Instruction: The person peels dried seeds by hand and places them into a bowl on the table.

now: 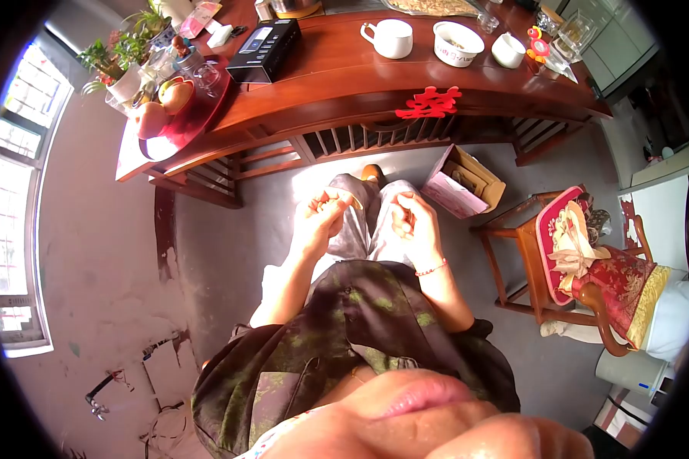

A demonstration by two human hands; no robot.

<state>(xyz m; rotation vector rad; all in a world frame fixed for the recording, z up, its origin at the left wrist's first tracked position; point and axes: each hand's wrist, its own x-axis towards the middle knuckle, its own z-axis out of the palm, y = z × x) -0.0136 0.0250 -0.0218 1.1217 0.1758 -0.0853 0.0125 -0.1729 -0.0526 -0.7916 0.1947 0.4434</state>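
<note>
Both hands are over my lap, apart from each other, with grey trousers below them. My left hand (323,218) has its fingers curled in, and a small thin yellowish thing (357,203) shows at its fingertips, too small to name. My right hand (416,218) is also curled, thumb near the fingers; whatever may be inside is hidden. A red bracelet (432,268) circles the right wrist.
Ahead stands a dark red table (329,84) with a black box (264,50), a white mug (392,38), a white bowl (458,44) and a fruit tray (207,115). An open carton (461,183) lies on the floor; a wooden chair (540,260) stands right.
</note>
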